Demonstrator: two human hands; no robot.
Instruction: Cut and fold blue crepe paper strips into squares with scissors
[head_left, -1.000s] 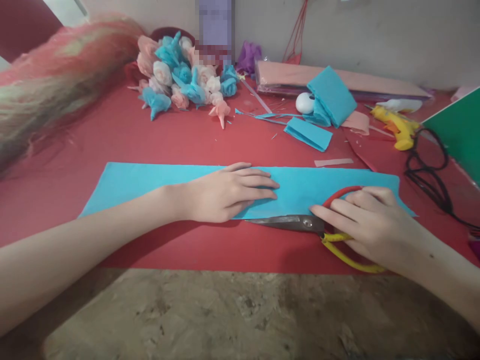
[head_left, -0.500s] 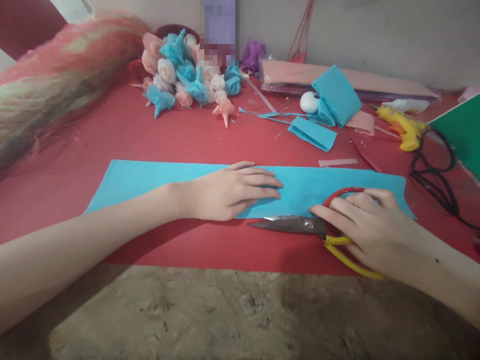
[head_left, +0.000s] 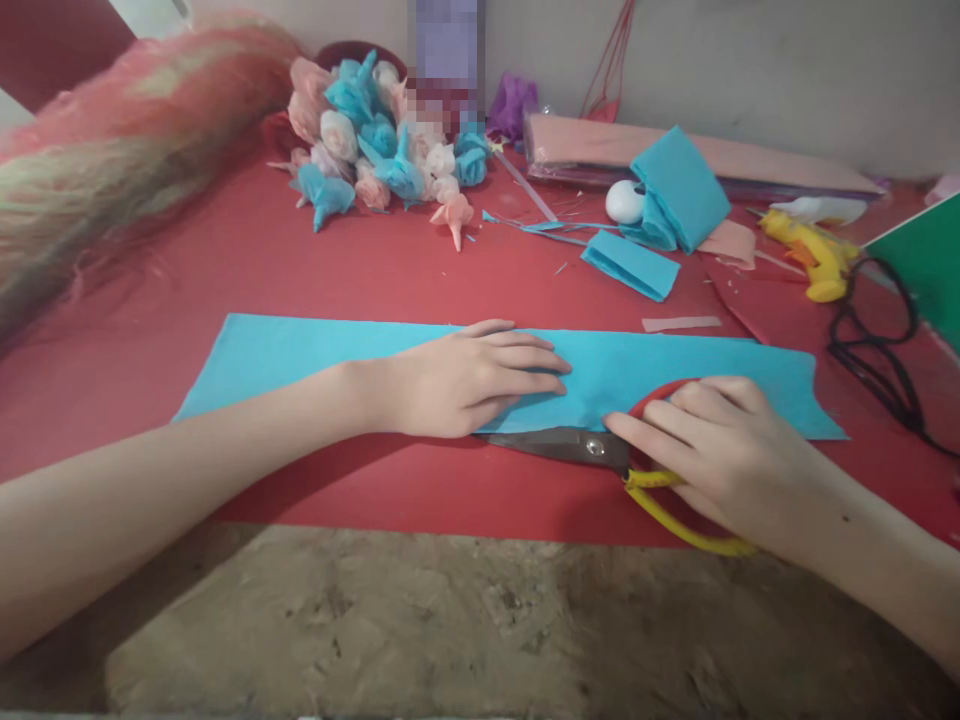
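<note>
A long strip of blue paper [head_left: 315,350] lies across the red table top [head_left: 337,270]. My left hand [head_left: 495,375] rests flat on its middle, fingers spread and pointing right. Scissors [head_left: 574,446] with one red and one yellow handle lie along the strip's near edge, their blades pointing left with the tips close to my left hand. My right hand [head_left: 712,440] is wrapped round the handles, its index finger stretched towards the pivot. Whether the blades are parted cannot be seen clearly.
Behind the strip stand paper flowers [head_left: 379,140], folded blue pieces [head_left: 630,265], a white round object [head_left: 624,202] and a pink paper pack [head_left: 675,155]. A yellow glue gun [head_left: 814,255] with a black cord [head_left: 877,345] lies right. Shaggy pink-green material [head_left: 135,150] is left.
My right hand and the scissors have moved left along the near edge of the blue paper. My left hand stays flat on the paper. The whole view has shifted slightly.
</note>
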